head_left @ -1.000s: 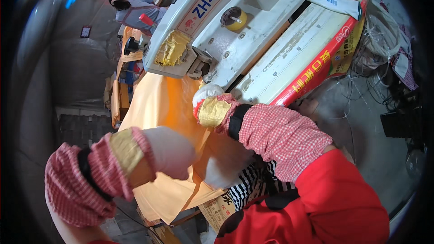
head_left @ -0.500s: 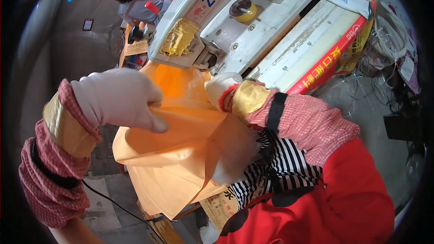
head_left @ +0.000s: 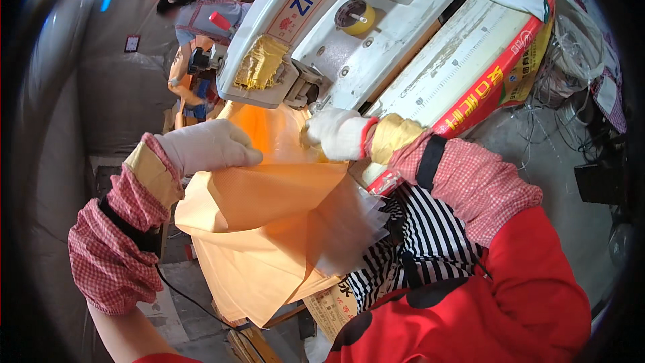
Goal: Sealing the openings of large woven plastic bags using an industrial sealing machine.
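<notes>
Orange sheet (head_left: 265,198): creased, folded, translucent film (head_left: 346,232) at R side. L hand (head_left: 209,146) grip clamped on sheet edge; R hand (head_left: 338,134) grip: can't tell.

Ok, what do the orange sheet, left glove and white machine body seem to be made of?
Orange sheet: perhaps woven plastic or fabric, smooth with a slight sheen; it folds in broad, fairly stiff creases.
Left glove: probably knitted cloth, matte, bending softly with the fingers.
White machine body: likely painted metal, smooth, rounded, with bolt heads showing.
</notes>
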Demonstrator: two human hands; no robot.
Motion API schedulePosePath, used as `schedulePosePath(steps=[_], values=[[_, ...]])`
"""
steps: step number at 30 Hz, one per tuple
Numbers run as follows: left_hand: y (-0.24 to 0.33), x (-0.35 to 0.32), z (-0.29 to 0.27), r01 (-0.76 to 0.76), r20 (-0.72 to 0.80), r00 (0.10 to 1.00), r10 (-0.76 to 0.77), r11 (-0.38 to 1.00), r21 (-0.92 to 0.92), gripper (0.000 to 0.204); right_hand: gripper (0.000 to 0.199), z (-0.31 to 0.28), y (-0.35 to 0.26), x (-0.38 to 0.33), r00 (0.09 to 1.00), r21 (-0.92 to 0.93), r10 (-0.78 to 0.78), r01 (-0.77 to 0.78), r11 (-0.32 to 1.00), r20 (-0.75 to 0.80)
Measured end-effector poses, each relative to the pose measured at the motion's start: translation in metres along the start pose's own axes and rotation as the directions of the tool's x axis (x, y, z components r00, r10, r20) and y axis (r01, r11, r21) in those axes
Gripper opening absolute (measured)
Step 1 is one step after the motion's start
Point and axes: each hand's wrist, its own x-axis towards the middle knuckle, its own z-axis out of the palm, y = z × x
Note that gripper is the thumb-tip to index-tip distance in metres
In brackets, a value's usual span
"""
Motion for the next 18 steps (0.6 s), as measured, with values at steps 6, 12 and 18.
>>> schedulePosePath(steps=[6, 12, 18], values=[[0.024, -0.003, -0.003, -0.053, 0.323, 0.946, 0.010, 0.990, 0.127, 0.030, 0.030, 0.002, 0.024, -0.015, 0.982, 0.280, -0.042, 0.093, 0.956, -0.183], [-0.011, 0.017, -0.006, -0.077, 0.040, 0.996, 0.076, 0.997, 0.022, 0.023, 0.027, 0.011, 0.016, -0.009, 0.974, 0.090, -0.179, 0.192, 0.977, -0.136], [-0.013, 0.021, -0.012, -0.136, -0.089, 0.990, 0.108, 0.895, -0.425, 0.015, 0.040, 0.013, 0.007, -0.016, 0.955, -0.067, -0.272, 0.266, 0.962, -0.115]])
